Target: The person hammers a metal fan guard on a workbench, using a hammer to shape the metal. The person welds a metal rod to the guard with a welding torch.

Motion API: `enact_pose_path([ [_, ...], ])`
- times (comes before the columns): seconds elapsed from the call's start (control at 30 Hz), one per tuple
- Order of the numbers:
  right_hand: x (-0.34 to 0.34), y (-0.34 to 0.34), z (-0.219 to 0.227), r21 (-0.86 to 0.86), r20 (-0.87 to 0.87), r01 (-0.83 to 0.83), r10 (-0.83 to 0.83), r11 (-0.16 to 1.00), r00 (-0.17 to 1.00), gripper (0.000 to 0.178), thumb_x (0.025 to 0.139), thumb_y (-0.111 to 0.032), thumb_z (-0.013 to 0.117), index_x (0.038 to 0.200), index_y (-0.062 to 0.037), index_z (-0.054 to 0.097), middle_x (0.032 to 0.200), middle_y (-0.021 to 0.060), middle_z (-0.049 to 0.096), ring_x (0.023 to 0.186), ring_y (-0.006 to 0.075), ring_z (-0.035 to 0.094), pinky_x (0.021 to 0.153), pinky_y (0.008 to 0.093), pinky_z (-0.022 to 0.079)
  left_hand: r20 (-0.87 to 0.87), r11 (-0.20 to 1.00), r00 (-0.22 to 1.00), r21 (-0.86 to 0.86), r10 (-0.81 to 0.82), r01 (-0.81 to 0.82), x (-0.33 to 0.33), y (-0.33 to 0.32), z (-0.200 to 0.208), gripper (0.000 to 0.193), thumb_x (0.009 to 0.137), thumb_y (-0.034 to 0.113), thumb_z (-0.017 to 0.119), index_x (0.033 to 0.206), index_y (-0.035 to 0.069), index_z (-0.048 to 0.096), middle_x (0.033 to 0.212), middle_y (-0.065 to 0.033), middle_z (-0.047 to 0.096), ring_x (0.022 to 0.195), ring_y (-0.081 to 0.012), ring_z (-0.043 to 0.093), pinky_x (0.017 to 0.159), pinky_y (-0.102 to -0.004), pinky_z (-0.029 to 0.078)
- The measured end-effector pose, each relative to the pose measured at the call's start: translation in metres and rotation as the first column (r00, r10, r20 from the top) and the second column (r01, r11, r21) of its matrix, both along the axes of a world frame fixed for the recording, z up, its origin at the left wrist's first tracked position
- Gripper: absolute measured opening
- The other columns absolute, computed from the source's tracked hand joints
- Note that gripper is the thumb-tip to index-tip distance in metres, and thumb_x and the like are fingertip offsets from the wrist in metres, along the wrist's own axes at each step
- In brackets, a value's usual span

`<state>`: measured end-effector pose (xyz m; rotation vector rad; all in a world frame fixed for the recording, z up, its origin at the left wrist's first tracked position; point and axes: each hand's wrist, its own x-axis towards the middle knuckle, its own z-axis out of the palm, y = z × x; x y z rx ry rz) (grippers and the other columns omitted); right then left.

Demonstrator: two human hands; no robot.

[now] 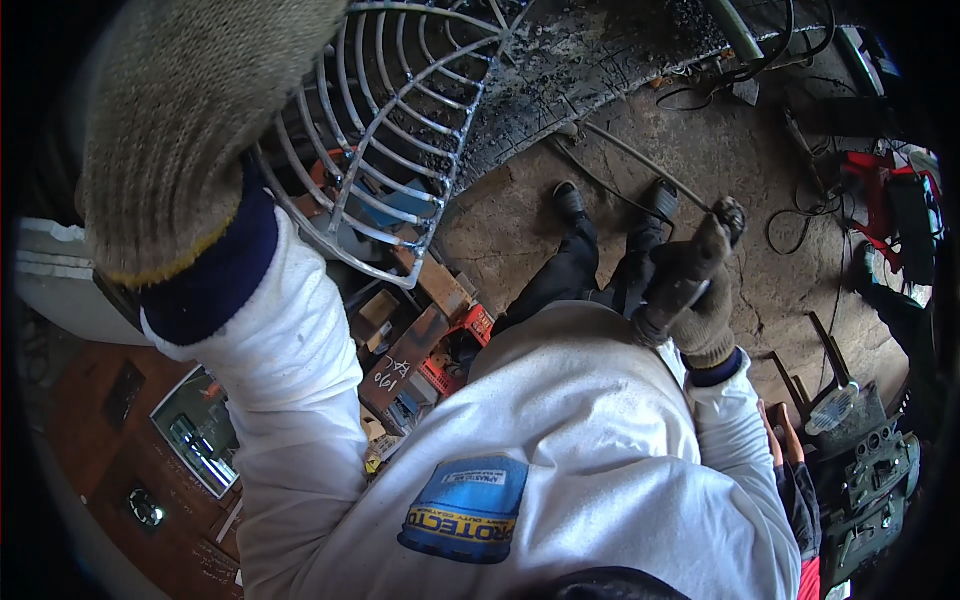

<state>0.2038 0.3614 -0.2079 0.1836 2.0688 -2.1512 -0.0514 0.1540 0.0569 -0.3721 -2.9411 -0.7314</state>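
Note:
My left hand [195, 130], in a knitted brown-grey glove, looms large at the upper left. Its fingers run out past the top edge, so what they hold, if anything, is hidden. Close beside it is a curved, ribbed metal grille [395, 110] with weld spots along its bars. My right hand [695, 285], in a dirty knitted glove, is low in front of my body at the right. It is closed round a hammer [645, 165] with a thin metal handle, whose small head points away to the upper left.
Behind the grille lies a dark worktop [560, 70] strewn with black bits. A red crate [450, 350] and boxes stand below the grille. Cables [800, 225] snake over the concrete floor [760, 150]. At the right are a red object [875, 190], dark machinery [870, 500] and another person's legs [790, 440].

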Motion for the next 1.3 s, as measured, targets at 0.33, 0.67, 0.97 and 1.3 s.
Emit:
enact_pose_path([
  [0.33,-0.008,-0.019,-0.014,0.035,-0.035,0.079,-0.078,0.996,0.996,0.067,0.079,-0.022,0.088,0.132,0.0051,0.058,0.119,0.0148,0.070,0.104,0.0194,0.069,0.091,0.0353,0.055,0.069,0.999,0.996,0.019,-0.052,0.051,-0.013,0.012,-0.013,0.028,0.100,0.012,0.055,0.120,-0.002,0.069,0.088,-0.0039,0.071,0.068,-0.0089,0.056,0.067,-0.0252,0.049],
  [0.67,-0.045,-0.033,0.015,-0.105,0.101,0.082,-0.071,0.991,0.992,0.047,0.077,-0.016,0.080,0.117,0.0014,0.064,0.099,0.0097,0.073,0.089,0.0170,0.071,0.082,0.0324,0.057,0.059,0.998,0.998,0.063,-0.001,-0.003,0.001,0.018,0.001,0.028,0.101,0.012,0.054,0.119,-0.006,0.067,0.086,-0.0077,0.072,0.066,-0.0103,0.060,0.064,-0.0267,0.052],
  [0.97,-0.048,-0.035,0.013,-0.051,0.123,0.026,-0.020,0.998,0.992,0.049,0.075,-0.018,0.080,0.119,0.0003,0.065,0.101,0.0111,0.074,0.090,0.0200,0.072,0.083,0.0344,0.056,0.051,0.993,0.996,0.103,-0.067,0.061,0.006,0.018,-0.002,0.030,0.102,0.012,0.052,0.120,-0.008,0.067,0.087,-0.0112,0.074,0.069,-0.0125,0.065,0.068,-0.0265,0.055],
  [1.3,-0.046,-0.040,0.013,0.041,0.128,0.030,-0.035,0.999,0.991,0.057,0.074,-0.018,0.082,0.124,0.0010,0.065,0.105,0.0137,0.074,0.094,0.0239,0.073,0.088,0.0366,0.056,0.068,0.972,0.991,0.212,-0.116,0.099,0.001,0.013,-0.014,0.032,0.103,0.011,0.051,0.123,-0.010,0.064,0.099,-0.0140,0.075,0.080,-0.0160,0.069,0.079,-0.0276,0.058],
])
